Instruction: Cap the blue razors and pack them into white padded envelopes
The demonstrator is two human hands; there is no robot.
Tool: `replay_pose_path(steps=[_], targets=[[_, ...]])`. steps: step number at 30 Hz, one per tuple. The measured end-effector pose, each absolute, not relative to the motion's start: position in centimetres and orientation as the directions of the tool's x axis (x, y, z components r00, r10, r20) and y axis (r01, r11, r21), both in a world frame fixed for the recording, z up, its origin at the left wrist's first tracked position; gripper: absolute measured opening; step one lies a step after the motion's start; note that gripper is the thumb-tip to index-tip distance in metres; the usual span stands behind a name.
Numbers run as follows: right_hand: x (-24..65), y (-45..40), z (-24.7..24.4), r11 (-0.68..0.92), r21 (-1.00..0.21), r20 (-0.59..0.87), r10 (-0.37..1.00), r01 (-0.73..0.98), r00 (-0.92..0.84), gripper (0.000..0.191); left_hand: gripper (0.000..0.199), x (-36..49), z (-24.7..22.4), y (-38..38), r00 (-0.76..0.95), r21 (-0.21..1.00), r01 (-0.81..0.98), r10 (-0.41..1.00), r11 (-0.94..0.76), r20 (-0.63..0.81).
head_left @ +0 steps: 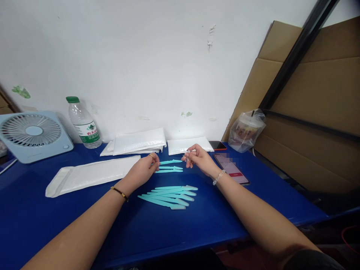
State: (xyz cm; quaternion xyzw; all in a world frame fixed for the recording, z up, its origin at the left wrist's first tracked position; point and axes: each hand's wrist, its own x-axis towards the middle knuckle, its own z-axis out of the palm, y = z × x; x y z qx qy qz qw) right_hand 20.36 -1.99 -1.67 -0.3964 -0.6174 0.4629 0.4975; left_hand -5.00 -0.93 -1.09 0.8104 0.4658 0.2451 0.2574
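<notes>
My left hand (146,167) pinches the handle end of a thin turquoise razor (170,162), which points right. Fingers of my right hand (195,157) are bent together at the razor's tip around a small clear piece (188,153), too small to make out well. Just below the held razor, more turquoise razors (173,169) lie side by side on the blue table. Nearer to me is a fanned pile of several turquoise razors (168,195) with pale covers on their right ends.
White padded envelopes (137,141) lie by the wall, with another (191,145) to their right and a long one (92,175) at left. Around them are a fan (35,135), a bottle (86,127), two phones (232,168) (218,145) and a bagged cup (246,131).
</notes>
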Motion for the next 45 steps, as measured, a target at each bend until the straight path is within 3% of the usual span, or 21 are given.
replay_pose_path(steps=[6,10,35,42,45], targets=[[21.4,-2.4,-0.4,0.353,-0.923,0.327,0.929,0.152,-0.174,0.031,0.014,-5.1,-0.6,-0.9,0.423,0.699,0.587,0.891,-0.409,0.166],[21.5,-2.5,-0.2,0.32,-0.913,0.276,0.942,0.252,-0.192,0.026,0.013,-5.1,-0.7,-0.7,0.424,0.711,0.569,0.888,-0.413,0.177],[20.3,-2.4,-1.7,0.279,-0.946,0.231,0.937,0.164,-0.263,0.031,0.019,-4.6,-1.2,-0.6,0.503,0.836,0.416,0.856,-0.358,0.116],[19.5,-3.0,-1.7,0.256,-0.951,0.186,0.924,0.176,-0.335,0.033,0.023,-4.3,-1.1,-1.3,0.534,0.719,0.552,0.841,-0.422,0.083],[20.4,-2.6,-1.1,0.31,-0.925,0.242,0.926,0.218,-0.29,0.033,0.027,-4.0,-1.1,-1.7,0.555,0.679,0.599,0.831,-0.424,0.03]])
